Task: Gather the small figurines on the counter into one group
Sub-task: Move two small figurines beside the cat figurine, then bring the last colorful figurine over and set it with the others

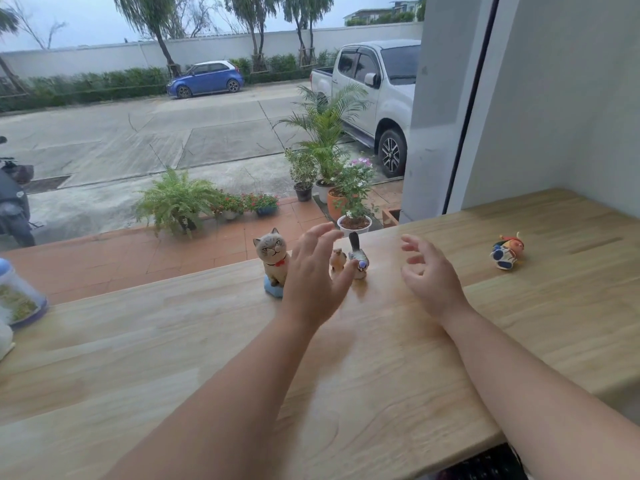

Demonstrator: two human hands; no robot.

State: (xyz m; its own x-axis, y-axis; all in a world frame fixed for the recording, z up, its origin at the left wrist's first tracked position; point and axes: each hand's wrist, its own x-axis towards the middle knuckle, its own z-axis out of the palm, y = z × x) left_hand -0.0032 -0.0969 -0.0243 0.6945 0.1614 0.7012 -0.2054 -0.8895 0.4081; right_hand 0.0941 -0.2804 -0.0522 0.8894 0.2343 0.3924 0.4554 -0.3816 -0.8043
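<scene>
A grey cat figurine (273, 259) on a blue base stands upright at the far edge of the wooden counter (173, 341). Just right of it are a small brown figurine (337, 259) and a grey bird figurine (358, 259), close together. My left hand (313, 278) hovers open between the cat and the small figures, its thumb tip touching or nearly touching the bird. My right hand (429, 271) is open, fingers curled, right of the bird and holding nothing. A colourful figurine (507, 252) lies alone far to the right.
A clear plastic container (19, 299) with a blue lid stands at the counter's left edge. A window runs along the counter's far edge, with a white wall (554, 116) in the right corner.
</scene>
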